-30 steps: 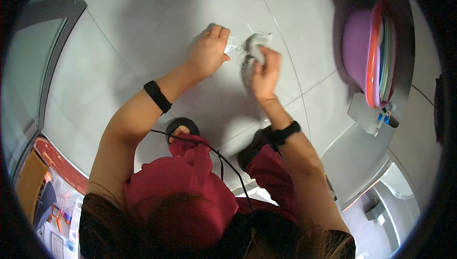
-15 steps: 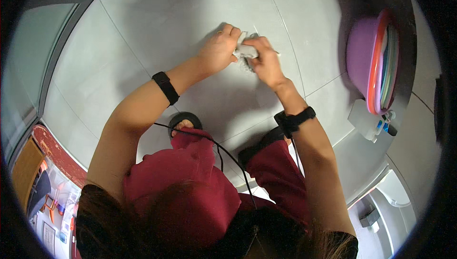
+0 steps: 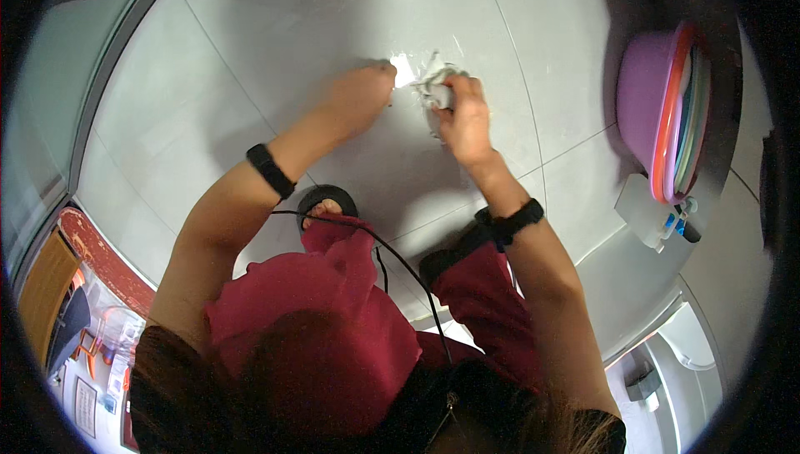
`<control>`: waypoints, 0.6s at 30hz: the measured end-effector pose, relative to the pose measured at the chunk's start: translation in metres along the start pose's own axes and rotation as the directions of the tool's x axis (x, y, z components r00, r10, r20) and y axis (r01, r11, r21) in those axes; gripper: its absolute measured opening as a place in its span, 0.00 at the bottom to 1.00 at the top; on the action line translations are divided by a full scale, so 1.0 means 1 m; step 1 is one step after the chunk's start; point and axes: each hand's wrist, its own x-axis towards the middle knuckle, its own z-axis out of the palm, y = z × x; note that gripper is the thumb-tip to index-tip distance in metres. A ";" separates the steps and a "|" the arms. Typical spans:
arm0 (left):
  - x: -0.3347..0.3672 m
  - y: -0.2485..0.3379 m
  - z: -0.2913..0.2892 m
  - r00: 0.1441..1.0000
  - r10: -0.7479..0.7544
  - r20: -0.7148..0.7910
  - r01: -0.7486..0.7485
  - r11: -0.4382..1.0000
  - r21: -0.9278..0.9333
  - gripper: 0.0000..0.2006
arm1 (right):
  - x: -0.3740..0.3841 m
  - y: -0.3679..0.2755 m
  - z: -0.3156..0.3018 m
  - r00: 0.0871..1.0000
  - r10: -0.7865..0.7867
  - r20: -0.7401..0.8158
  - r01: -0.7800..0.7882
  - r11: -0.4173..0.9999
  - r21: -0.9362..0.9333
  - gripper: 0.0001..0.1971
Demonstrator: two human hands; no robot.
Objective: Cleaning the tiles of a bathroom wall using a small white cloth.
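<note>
The person stood over a grey tiled floor [image 3: 250, 54] with both arms stretched out toward its far middle. The right hand [image 3: 463, 116] was curled shut around a crumpled pale wad [image 3: 437, 87], a cloth or a bit of plastic wrap; which, I cannot tell. Most of the wad stuck out of the far, left side of that fist, with the fingers [image 3: 457, 97] folded over its near part. The left hand [image 3: 360, 97] lay just to the left of the wad, knuckles up and fingers bent down. At its fingertips was a small bright scrap [image 3: 403, 69], which sat between the two hands and met the wad's left edge. Whether the left hand pinched the scrap or only pressed on it, I cannot tell, since the fingertips were hidden under the hand.

Each wrist carried a black band: the left band [image 3: 270, 170] and the right band [image 3: 512, 220]. Near the person, a toe in a black sandal [image 3: 327, 202] showed past red trousers [image 3: 333, 304], and a thin black cable [image 3: 392, 258] ran across them. Far to the right, well apart from the hands, a purple basin [image 3: 646, 95] leaned on edge with orange and green rims stacked against it. Just near of it stood a white holder [image 3: 646, 208] with small blue and red items.
</note>
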 end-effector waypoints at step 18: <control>0.005 0.015 0.000 0.962 0.158 -0.222 -0.200 0.962 -0.185 0.24 | -0.002 0.009 -0.008 0.999 0.037 0.036 -0.040 0.995 0.092 0.24</control>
